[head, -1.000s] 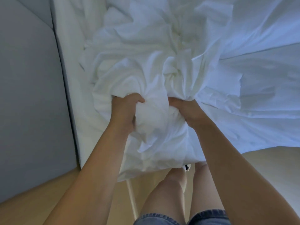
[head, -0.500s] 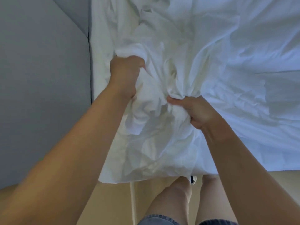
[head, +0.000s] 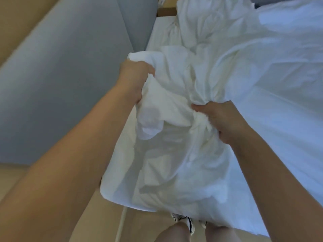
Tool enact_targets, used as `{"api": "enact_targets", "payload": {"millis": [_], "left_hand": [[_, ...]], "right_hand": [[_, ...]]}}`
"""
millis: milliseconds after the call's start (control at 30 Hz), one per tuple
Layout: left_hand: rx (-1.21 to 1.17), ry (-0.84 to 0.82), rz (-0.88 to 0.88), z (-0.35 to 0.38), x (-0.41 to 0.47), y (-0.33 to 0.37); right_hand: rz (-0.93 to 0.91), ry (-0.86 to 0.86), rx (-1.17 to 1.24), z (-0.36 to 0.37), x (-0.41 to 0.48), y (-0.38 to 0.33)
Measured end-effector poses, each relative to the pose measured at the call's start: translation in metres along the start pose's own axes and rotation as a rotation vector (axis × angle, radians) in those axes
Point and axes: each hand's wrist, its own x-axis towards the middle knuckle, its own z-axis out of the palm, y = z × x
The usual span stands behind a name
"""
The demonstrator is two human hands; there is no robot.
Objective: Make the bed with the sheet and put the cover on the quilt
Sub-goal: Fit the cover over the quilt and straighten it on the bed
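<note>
Both fists closed, left hand (head: 135, 79) gripping bunched white cover (head: 174, 105), right hand (head: 220, 119) fingers clenched in its folds

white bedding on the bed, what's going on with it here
A person stands at the corner of the white-covered mattress, beside a grey padded panel. Their left hand and right hand each grip a bunch of the crumpled white fabric bedding, which is gathered between them. The rest lies rumpled across the bed, not spread flat. Whether it is the sheet or the quilt cover is unclear.
</note>
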Motion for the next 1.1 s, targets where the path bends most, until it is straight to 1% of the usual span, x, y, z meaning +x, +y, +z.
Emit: {"api": "enact_targets", "payload": {"millis": [67, 133, 167, 200, 233, 333, 400, 500, 567, 600, 633, 667, 700, 733, 767, 800, 867, 900, 967, 1000, 1033, 1067, 1100], "left_hand": [[0.071, 0.082, -0.083, -0.021, 0.011, -0.028], [0.141, 0.130, -0.205, -0.049, 0.019, -0.071], [0.177, 0.143, -0.267, -0.060, 0.018, -0.095], [0.223, 0.159, -0.329, -0.069, 0.018, -0.119], [0.267, 0.190, -0.385, -0.076, 0.015, -0.144], [0.352, 0.260, -0.529, -0.081, -0.001, -0.204], [0.396, 0.289, -0.548, -0.082, -0.009, -0.229], [0.450, 0.294, -0.504, -0.083, -0.004, -0.233], [0.422, 0.307, -0.482, -0.083, 0.010, -0.225], [0.408, 0.316, -0.490, -0.084, 0.015, -0.223], [0.413, 0.321, -0.506, -0.082, 0.019, -0.226], [0.427, 0.317, -0.536, -0.078, 0.019, -0.232], [0.462, 0.309, -0.571, -0.071, 0.015, -0.242], [0.515, 0.305, -0.598, -0.062, 0.007, -0.256], [0.592, 0.314, -0.604, -0.049, -0.005, -0.268], [0.669, 0.322, -0.597, -0.037, -0.015, -0.280], [0.799, 0.337, -0.590, -0.017, -0.036, -0.295], [0.832, 0.370, -0.580, -0.007, -0.046, -0.299], [0.806, 0.437, -0.452, 0.023, -0.076, -0.298], [0.728, 0.469, -0.381, 0.047, -0.096, -0.298], [0.594, 0.491, -0.374, 0.077, -0.121, -0.294], [0.404, 0.482, -0.455, 0.111, -0.146, -0.289], [0.152, 0.408, -0.599, 0.148, -0.166, -0.280]], "right_hand": [[0.027, 0.160, -0.046, -0.027, -0.019, 0.042], [0.060, 0.343, -0.068, -0.081, -0.048, 0.072], [0.088, 0.415, -0.054, -0.109, -0.061, 0.079], [0.122, 0.452, -0.064, -0.133, -0.069, 0.086], [0.155, 0.457, -0.093, -0.151, -0.073, 0.092], [0.206, 0.342, -0.186, -0.162, -0.068, 0.114], [0.232, 0.315, -0.247, -0.163, -0.061, 0.127], [0.268, 0.260, -0.332, -0.174, -0.058, 0.116], [0.278, 0.204, -0.412, -0.198, -0.058, 0.091], [0.308, 0.207, -0.446, -0.215, -0.060, 0.081], [0.351, 0.212, -0.532, -0.233, -0.061, 0.074], [0.420, 0.224, -0.597, -0.249, -0.063, 0.071], [0.467, 0.243, -0.609, -0.259, -0.068, 0.071], [0.458, 0.253, -0.572, -0.263, -0.071, 0.079], [0.435, 0.218, -0.521, -0.258, -0.071, 0.086], [0.369, 0.198, -0.473, -0.251, -0.068, 0.098], [0.292, 0.174, -0.491, -0.245, -0.060, 0.123], [0.283, 0.162, -0.461, -0.244, -0.056, 0.132], [0.287, 0.129, -0.391, -0.251, -0.051, 0.145], [0.289, 0.100, -0.362, -0.256, -0.049, 0.150], [0.295, 0.057, -0.353, -0.260, -0.048, 0.154], [0.299, 0.005, -0.365, -0.265, -0.046, 0.157], [0.297, -0.045, -0.371, -0.269, -0.045, 0.158]]}}
